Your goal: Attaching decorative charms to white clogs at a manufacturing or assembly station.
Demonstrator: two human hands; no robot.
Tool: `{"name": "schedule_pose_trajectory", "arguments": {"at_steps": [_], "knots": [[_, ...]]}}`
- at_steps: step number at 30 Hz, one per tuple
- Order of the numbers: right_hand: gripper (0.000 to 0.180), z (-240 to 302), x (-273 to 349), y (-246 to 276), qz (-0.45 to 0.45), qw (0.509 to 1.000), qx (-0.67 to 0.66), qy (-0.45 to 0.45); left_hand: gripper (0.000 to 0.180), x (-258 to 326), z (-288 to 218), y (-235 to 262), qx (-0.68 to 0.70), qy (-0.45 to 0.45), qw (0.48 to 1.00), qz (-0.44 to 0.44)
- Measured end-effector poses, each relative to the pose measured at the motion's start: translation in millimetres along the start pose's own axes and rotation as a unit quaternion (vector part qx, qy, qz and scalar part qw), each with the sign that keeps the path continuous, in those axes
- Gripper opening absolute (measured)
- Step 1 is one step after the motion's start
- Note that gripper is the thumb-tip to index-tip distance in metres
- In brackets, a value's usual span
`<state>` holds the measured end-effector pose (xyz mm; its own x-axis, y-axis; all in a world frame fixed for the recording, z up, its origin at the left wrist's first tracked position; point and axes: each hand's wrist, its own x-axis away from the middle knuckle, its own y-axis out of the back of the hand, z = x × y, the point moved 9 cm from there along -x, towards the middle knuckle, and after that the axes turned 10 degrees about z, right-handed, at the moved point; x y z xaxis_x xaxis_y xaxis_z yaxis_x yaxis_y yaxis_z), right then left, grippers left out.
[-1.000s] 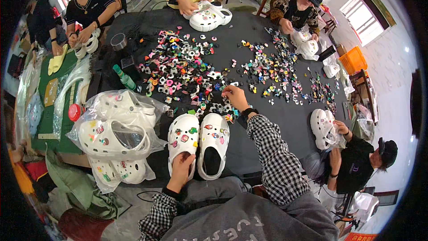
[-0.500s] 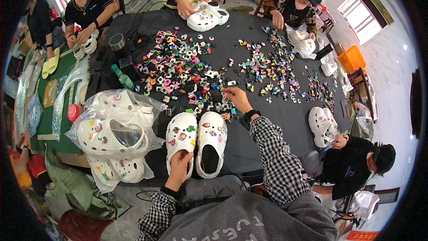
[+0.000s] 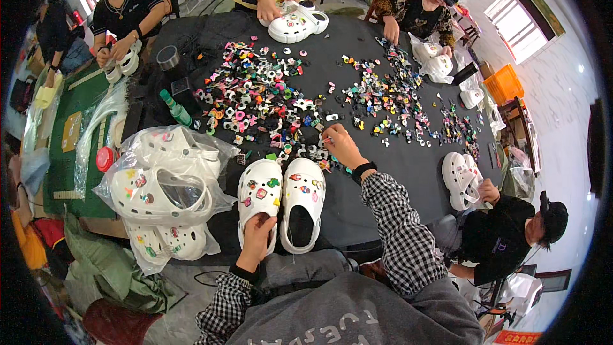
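Two white clogs stand side by side at the table's near edge, toes pointing away from me, both dotted with colourful shoe charms. Into the heel opening of the left clog (image 3: 258, 176) reaches my left hand (image 3: 257, 239), its fingers closed on the shoe. The right clog (image 3: 304, 177) stands untouched beside it, strap toward me. Beyond the toes, my right hand (image 3: 345, 149) is at the near edge of a big pile of loose shoe charms (image 3: 255, 102). Its fingertips are pinched together; what they hold, if anything, is too small to make out.
Bagged white clogs (image 3: 159, 195) are stacked at my left, near a red-lidded jar (image 3: 106, 159), a green bottle (image 3: 175, 110) and a metal cup (image 3: 168, 57). More charms (image 3: 383, 96) spread to the right on the black table (image 3: 383, 198). Several co-workers handle clogs around it.
My right hand has shifted slightly right and toward me, its fingers drawn closer together. My left hand stays on the left clog. At far left, a co-worker's pale yellow slippers have moved left.
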<state>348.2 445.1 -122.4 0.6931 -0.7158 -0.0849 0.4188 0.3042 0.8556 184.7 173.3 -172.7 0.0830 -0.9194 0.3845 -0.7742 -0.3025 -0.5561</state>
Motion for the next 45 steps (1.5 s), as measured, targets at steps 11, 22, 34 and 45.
{"name": "schedule_pose_trajectory", "arguments": {"at_steps": [11,22,34,45], "knots": [[0.027,33.2,-36.2,-5.9,0.031,0.999,0.042,-0.013,0.03,-0.3,1.2,0.4,0.019,-0.002,1.0,0.011],[0.016,39.0,-52.7,-42.3,0.086,0.995,0.044,-0.027,0.031,-1.4,4.5,1.6,-0.011,0.001,1.0,0.023],[0.013,-20.8,-27.5,-10.6,0.002,0.986,-0.009,-0.166,0.029,-1.3,1.8,0.3,0.014,-0.011,1.0,0.012],[0.021,33.8,-60.2,-54.7,0.095,0.99,0.009,-0.103,0.023,0.9,-0.8,-2.9,-0.014,0.007,1.0,0.019]]}}
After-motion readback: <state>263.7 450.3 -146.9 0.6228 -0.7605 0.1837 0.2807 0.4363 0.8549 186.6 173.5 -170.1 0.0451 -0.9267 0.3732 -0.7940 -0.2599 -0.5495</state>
